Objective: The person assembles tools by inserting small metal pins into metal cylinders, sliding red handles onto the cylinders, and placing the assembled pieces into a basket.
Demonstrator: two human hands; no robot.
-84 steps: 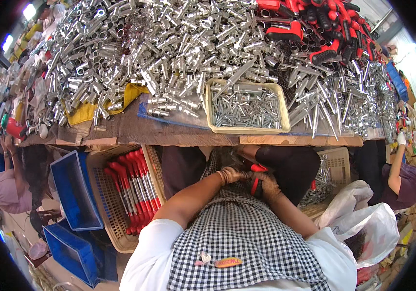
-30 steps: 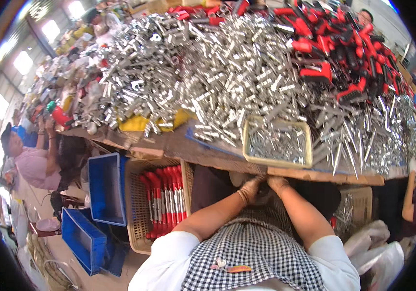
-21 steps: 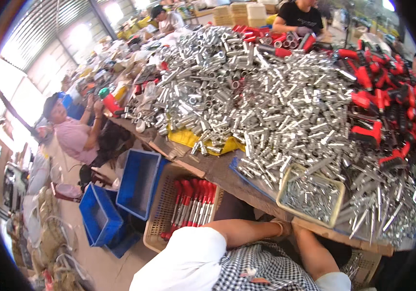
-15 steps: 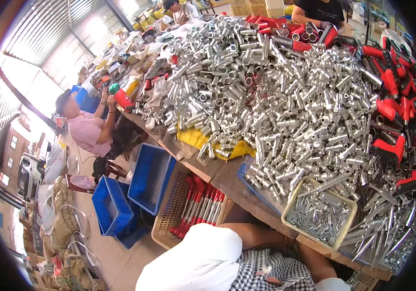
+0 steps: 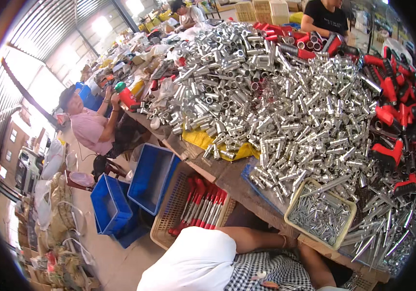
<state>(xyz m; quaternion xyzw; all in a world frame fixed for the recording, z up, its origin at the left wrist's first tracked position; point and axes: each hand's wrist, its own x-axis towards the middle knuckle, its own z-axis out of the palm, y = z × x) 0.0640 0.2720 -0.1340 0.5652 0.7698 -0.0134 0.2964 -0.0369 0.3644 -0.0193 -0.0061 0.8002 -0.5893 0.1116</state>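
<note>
My left hand (image 5: 291,241), with a band at its wrist, is at the table's near edge, just above my checked apron (image 5: 271,269). My right hand (image 5: 306,250) is close beside it, the forearm rising from the lower right. The fingers of both are hidden, and whatever they may hold does not show. Nearest to them on the table is a cream tray (image 5: 288,217) of small metal pins. Behind it spreads a large heap of silvery metal tube fittings (image 5: 310,106).
A tan basket (image 5: 162,228) of red-handled metal tools stands left of my legs, beside blue bins (image 5: 152,177). Red-and-black handles (image 5: 387,153) and long metal rods (image 5: 387,233) lie at the right. One person (image 5: 91,126) holds a red-and-green object (image 5: 126,94); two others work farther back.
The whole view has shifted slightly. My arms stay at the table edge with little visible movement. The person at the left has a more raised head.
</note>
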